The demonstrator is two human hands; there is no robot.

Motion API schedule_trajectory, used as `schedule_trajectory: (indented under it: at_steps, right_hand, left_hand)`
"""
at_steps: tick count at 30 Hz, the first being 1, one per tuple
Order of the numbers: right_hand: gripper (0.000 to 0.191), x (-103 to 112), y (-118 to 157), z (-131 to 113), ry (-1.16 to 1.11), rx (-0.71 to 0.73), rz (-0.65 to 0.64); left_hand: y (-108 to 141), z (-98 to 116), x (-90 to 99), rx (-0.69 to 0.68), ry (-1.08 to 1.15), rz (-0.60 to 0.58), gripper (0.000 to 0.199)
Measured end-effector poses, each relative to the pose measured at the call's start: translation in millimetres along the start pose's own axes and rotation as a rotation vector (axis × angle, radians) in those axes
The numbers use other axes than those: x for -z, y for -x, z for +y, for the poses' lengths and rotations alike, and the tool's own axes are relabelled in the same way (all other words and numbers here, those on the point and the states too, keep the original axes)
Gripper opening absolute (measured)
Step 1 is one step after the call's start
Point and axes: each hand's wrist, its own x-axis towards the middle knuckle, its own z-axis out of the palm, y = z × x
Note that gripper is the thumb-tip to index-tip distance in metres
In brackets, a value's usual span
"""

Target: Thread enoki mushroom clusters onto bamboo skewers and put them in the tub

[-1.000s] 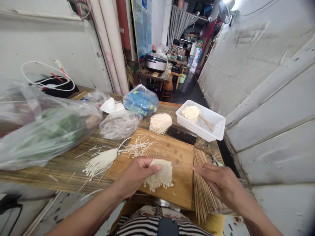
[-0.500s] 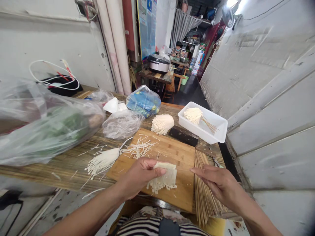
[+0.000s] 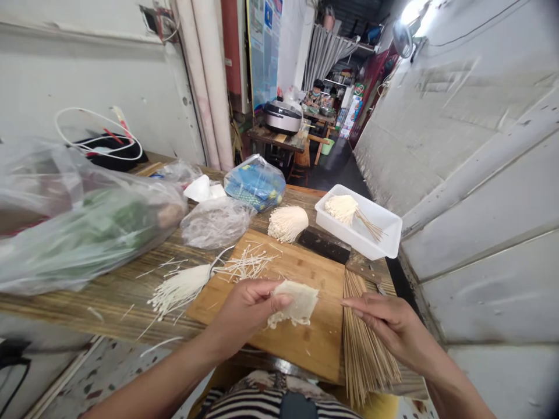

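Over the bamboo cutting board (image 3: pixel 305 349), the left hand (image 3: pixel 247 311) pinches a flattened enoki mushroom cluster (image 3: pixel 294 304) between thumb and fingers. The right hand (image 3: pixel 384 326), empty and apart from it, hovers above a bundle of bamboo skewers (image 3: pixel 364 349). Further out on the wooden surface (image 3: pixel 109 294), a second enoki cluster (image 3: pixel 179 288) lies at the board's edge, and a third enoki cluster (image 3: pixel 287 224) rests behind the board, neither showing skewers. A white plastic tray (image 3: pixel 349 230) holds one finished skewered cluster (image 3: pixel 343 209).
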Motion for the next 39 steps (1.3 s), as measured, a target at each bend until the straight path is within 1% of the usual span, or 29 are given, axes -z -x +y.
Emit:
schedule_trajectory:
  at_steps: [2,4,8,10,17,21,25,28,33,37,39]
  right_hand:
    - [0.031,0,1,0,-0.019,-0.004,-0.014]
    - [0.031,0,2,0,-0.028,-0.002,-0.031]
    - [0.031,1,3,0,-0.037,-0.015,-0.048]
    - [0.032,3,4,0,-0.045,-0.010,-0.049]
    - [0.034,6,2,-3,-0.039,0.019,-0.043]
    - [0.035,4,2,-3,-0.038,0.029,-0.033]
    - [0.031,2,0,-4,-0.043,0.030,-0.052]
    - [0.030,1,-2,-5,-0.054,0.026,-0.065]
    - [0.030,-1,-3,-2,-0.064,0.003,-0.069]
    - [0.028,-9,-8,-2,-0.055,-0.038,-0.060]
    - [0.024,-15,-14,-1,-0.052,-0.077,-0.025]
  left_hand:
    - [2,1,-0.3,-0.021,-0.034,0.044,0.033]
    - [5,4,-1.4,-0.045,-0.058,0.048,0.032]
    - [9,12,-4.4,-0.051,-0.068,-0.035,0.028]
    - [10,14,-5.6,-0.048,-0.054,-0.054,0.029]
    - [11,13,-6.8,-0.050,0.019,-0.117,0.028]
    - [11,14,-7.3,-0.063,0.026,-0.114,0.026]
    - [11,16,-9.8,-0.075,0.005,-0.127,0.025]
    - [11,16,-12.0,-0.078,0.019,-0.136,0.026]
    - [10,13,-13.5,-0.065,0.035,-0.114,0.026]
    - [5,7,-15.4,-0.034,0.102,-0.130,0.026]
    - [-1,2,-16.0,-0.003,0.147,-0.109,0.026]
